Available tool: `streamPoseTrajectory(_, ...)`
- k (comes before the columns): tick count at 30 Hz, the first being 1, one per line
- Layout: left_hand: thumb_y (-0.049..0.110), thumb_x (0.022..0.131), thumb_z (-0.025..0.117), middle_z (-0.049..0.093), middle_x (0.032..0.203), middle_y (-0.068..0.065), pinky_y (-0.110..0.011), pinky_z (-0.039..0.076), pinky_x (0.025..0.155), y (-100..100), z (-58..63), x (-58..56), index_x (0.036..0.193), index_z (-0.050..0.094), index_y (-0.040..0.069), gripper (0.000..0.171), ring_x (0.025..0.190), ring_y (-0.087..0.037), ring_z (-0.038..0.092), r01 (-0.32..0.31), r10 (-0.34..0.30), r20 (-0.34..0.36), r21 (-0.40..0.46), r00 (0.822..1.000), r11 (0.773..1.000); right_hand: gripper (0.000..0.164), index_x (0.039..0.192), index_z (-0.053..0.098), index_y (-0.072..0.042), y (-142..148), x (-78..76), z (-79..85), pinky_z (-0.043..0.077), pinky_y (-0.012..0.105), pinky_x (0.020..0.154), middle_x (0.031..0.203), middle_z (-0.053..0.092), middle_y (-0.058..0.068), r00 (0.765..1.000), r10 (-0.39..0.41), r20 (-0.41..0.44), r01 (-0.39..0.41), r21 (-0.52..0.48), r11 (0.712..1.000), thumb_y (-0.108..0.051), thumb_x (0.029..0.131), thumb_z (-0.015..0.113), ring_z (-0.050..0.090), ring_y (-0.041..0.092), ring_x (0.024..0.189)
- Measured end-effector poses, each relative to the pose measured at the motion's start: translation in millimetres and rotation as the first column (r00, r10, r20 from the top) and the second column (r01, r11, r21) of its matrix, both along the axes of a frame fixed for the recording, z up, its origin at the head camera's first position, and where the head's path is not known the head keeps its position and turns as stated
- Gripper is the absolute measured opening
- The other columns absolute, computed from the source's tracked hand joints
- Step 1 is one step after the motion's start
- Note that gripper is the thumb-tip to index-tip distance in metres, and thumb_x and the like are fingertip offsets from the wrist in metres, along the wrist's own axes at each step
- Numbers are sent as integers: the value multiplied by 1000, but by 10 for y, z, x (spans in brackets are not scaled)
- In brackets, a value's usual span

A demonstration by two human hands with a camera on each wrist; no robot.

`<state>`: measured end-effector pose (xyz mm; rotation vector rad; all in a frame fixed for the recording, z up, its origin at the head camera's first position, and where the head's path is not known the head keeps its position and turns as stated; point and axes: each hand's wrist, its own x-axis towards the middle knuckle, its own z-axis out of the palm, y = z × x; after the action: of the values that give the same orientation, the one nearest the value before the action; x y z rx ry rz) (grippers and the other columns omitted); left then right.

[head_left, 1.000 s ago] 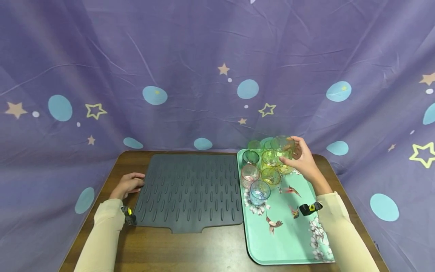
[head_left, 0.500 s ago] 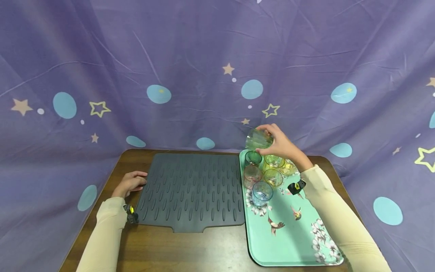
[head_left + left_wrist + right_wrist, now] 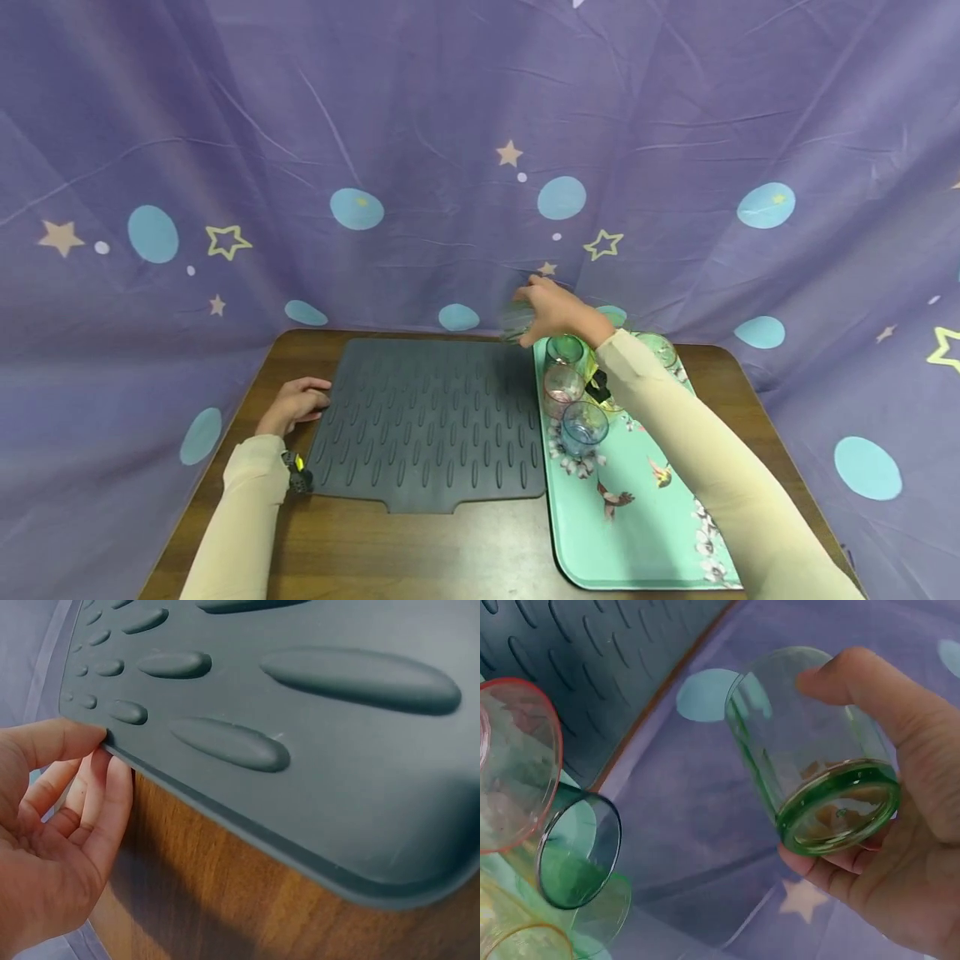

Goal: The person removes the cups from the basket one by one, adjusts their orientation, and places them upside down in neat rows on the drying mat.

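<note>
Through my cameras, I see a clear green glass [image 3: 795,742] held up in the right hand [image 3: 555,312], thumb and fingers curled round it, near the back right corner of a dark mat [image 3: 427,425]. My left view shows the left hand [image 3: 52,862] pinching the mat's edge. A pink glass [image 3: 562,390] and a blue glass [image 3: 584,429] stand on the tray [image 3: 637,542].

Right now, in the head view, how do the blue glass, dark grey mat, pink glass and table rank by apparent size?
1. Table
2. Dark grey mat
3. Blue glass and pink glass: too alike to rank, the blue one perhaps nearer the camera.
</note>
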<state>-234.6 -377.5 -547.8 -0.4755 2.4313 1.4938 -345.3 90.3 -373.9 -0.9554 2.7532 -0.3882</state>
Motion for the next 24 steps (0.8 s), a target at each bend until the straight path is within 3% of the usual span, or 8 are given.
streamPoseTrajectory(9, -1, 91, 63, 72, 101, -3, -24, 57, 68, -1, -16, -3, 135, 52, -9, 46, 80, -4, 58, -20, 20, 4, 25, 1000, 999, 67, 130, 53, -13, -390, -161, -161, 50, 49, 93, 131, 52, 15, 999, -34, -22, 37, 187, 982, -27, 74, 88, 48, 34, 120)
streamPoseTrajectory(14, 0, 92, 62, 65, 104, -5, -24, 57, 68, 8, -29, -1, 135, 52, -9, 45, 80, -5, 57, -23, 23, 1, 25, 1000, 999, 63, 130, 56, -15, -510, -231, -278, 49, 47, 95, 132, 52, 14, 997, -77, -29, 82, 296, 952, -29, 75, 85, 47, 33, 121)
streamPoseTrajectory(18, 1, 92, 61, 60, 104, -5, -23, 56, 67, 11, -28, 4, 135, 52, -9, 45, 81, -6, 57, -25, 25, -6, 12, 1000, 1000, 64, 133, 56, -14, -589, -245, -350, 49, 46, 97, 133, 52, 15, 994, -100, -32, 105, 353, 930, -28, 77, 84, 47, 33, 122)
streamPoseTrajectory(24, 0, 92, 62, 66, 103, -7, -22, 57, 67, 13, -16, 16, 134, 53, -9, 44, 80, -4, 57, -31, 31, -11, 10, 999, 999, 72, 143, 52, -13, -682, -230, -427, 49, 44, 97, 136, 49, 17, 990, -138, -24, 136, 403, 905, -25, 79, 82, 44, 32, 121)
